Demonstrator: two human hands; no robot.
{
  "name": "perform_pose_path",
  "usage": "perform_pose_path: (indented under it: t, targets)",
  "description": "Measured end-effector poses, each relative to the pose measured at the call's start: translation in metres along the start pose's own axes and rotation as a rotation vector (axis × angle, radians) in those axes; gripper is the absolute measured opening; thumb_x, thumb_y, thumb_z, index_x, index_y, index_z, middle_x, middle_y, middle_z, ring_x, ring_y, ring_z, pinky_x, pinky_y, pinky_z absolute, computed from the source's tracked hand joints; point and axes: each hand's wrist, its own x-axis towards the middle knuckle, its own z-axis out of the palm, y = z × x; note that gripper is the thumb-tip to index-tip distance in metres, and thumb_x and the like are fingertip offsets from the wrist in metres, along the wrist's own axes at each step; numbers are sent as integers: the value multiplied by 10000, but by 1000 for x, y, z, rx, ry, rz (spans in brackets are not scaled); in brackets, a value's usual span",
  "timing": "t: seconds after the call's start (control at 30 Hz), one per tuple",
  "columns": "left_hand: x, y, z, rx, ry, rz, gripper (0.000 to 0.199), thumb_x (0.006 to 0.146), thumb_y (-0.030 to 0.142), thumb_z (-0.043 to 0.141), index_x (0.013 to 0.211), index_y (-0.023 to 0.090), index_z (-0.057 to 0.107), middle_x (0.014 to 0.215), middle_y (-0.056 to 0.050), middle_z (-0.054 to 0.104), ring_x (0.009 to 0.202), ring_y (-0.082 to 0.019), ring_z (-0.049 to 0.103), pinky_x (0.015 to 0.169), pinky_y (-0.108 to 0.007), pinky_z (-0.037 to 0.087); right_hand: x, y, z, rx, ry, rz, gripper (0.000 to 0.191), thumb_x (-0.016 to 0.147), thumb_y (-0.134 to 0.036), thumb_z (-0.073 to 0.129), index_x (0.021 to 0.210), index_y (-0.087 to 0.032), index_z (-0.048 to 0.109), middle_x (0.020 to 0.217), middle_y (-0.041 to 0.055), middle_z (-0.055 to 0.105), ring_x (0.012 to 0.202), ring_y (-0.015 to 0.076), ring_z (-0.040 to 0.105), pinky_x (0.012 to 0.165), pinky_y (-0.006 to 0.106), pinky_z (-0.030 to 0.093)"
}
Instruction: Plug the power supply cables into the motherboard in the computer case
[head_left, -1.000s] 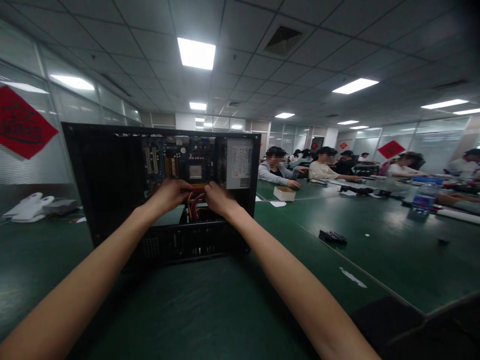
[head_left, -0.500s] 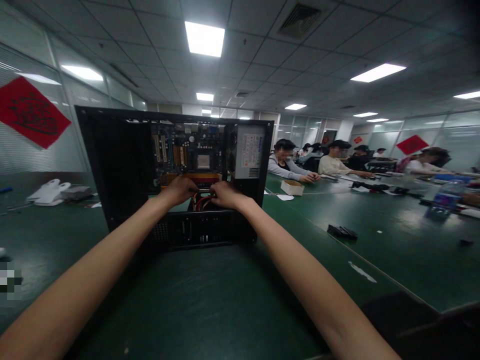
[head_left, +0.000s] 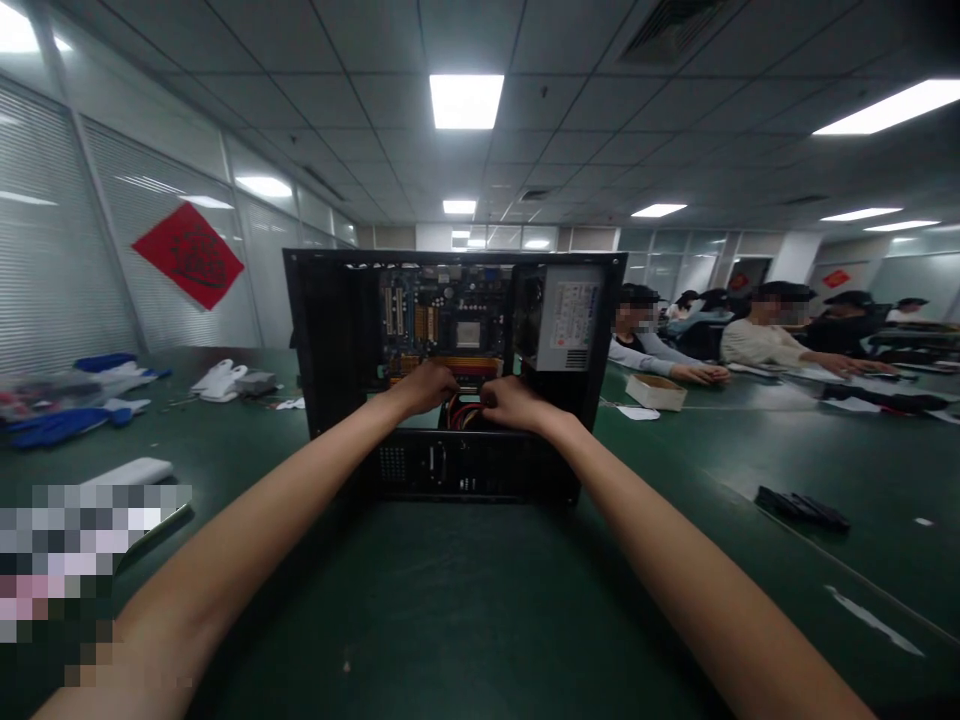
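A black computer case (head_left: 330,345) stands on the green table, its open side facing me. Inside it I see a motherboard (head_left: 446,300) with a square pale chip (head_left: 470,334), and a grey power supply (head_left: 564,318) at the upper right. Both arms reach over the case's near lower edge. My left hand (head_left: 426,385) is closed, fingers curled at the lower edge of the board by the orange and red slots (head_left: 474,368). Close to its right, my right hand (head_left: 513,402) is closed beside a bundle of red and dark cables (head_left: 465,412). What the fingertips pinch is hidden.
A small open box (head_left: 655,392) lies right of the case, with black parts (head_left: 801,508) nearer me. White plastic bags (head_left: 219,380) and blue gloves (head_left: 64,427) are on the left. Several people sit along the table at the right.
My view has turned to the left, so the case and both hands appear further right. Both hands remain at the same spot inside the case, fingers still curled.
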Motion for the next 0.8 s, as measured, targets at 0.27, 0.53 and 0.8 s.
perform_pose_path:
  t: [0.27,0.53,0.8]
  targets:
    - [1,6,4,69,-29,-44,282,854,69,591,1002,150,817,1007,-127,779,953,-239,718,822,-300,514,0,2,3,40,-26,59,160,888,-200,674,1012,-135,752,1026,102,769,926,206,697,711,242,434]
    - [1,19,1,183,-48,-142,250,890,124,569,995,136,796,1052,-147,756,1001,-266,706,852,-325,530,3,11,8,49,-16,28,172,863,-179,664,1012,-150,744,990,96,766,896,218,698,707,254,458]
    - [2,27,-3,153,-94,-239,287,893,130,536,983,126,808,1019,-199,757,1013,-293,712,902,-373,537,-1,7,2,-84,68,-41,191,877,-157,643,1047,-120,722,1044,128,741,978,244,679,755,271,434]
